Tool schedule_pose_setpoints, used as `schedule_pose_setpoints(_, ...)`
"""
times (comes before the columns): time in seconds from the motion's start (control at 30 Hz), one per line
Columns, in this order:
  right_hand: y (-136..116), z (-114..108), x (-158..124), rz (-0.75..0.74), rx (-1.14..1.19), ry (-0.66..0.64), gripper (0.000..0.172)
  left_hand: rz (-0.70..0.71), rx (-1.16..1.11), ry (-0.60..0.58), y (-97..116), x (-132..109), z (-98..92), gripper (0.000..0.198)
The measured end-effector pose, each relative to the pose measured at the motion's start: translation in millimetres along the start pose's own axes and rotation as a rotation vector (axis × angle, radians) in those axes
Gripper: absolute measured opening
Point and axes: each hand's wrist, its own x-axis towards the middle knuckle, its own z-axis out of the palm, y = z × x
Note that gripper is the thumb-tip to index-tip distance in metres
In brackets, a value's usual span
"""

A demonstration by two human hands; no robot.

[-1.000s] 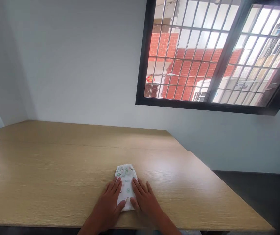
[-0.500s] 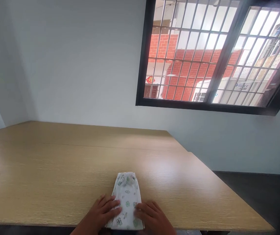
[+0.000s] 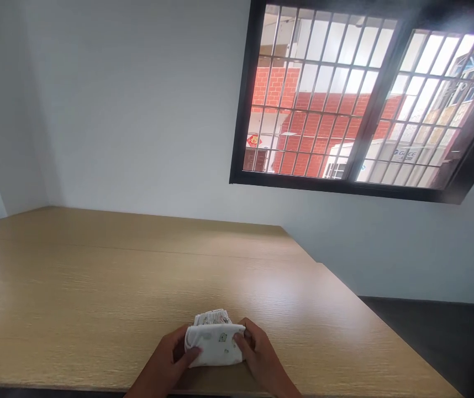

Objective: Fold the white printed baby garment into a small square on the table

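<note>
A small white printed garment (image 3: 214, 348) with green and dark little figures lies near the table's front edge, folded over on itself. Its gathered, elastic-looking end (image 3: 212, 317) sticks out beyond the fold on the far side. My left hand (image 3: 173, 354) grips the left side, thumb on top and fingers behind the fold. On the right side, my right hand (image 3: 257, 351) pinches the cloth the same way, its thumb on the near face. The fingers behind the cloth are partly hidden.
The light wooden table (image 3: 96, 293) stretches away to a pale wall (image 3: 137, 110), with a seam across its far part. A dark-framed barred window (image 3: 324, 105) is at the upper right. The table's right edge slants down to a dark floor (image 3: 419, 326).
The garment lay flat and long under my spread hands; now its near part is folded up and away from me. Both hands have closed on its sides.
</note>
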Motion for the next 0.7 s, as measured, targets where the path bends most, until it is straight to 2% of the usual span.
schedule_pose_setpoints(0.07, 5, 5, 11, 0.026, 0.089, 0.04, 0.036, 0.011, -0.055, 0.056, -1, 7, 0.8, 0.043)
schedule_pose_setpoints(0.2, 4, 15, 20, 0.009, -0.015, 0.145, 0.039, 0.008, -0.004, 0.238, -10, 15, 2.6, 0.055)
schedule_pose_setpoints(0.37, -5, 24, 25, 0.074, -0.082, 0.157, 0.044, -0.03, 0.031, 0.294, -16, 17, 7.3, 0.049)
schedule_pose_setpoints(0.47, -3, 24, 26, 0.07, -0.118, 0.183, 0.038, 0.034, 0.198, 0.375, -15, 20, 11.1, 0.043)
schedule_pose_setpoints(0.63, 7, 21, 22, 0.033, -0.236, 0.253, 0.021, 0.19, 0.634, 0.501, -7, 27, 19.0, 0.032)
schedule_pose_setpoints(0.7, 8, 20, 20, -0.025, -0.319, 0.306, 0.021, 0.287, 0.824, 0.522, -3, 28, 23.3, 0.031)
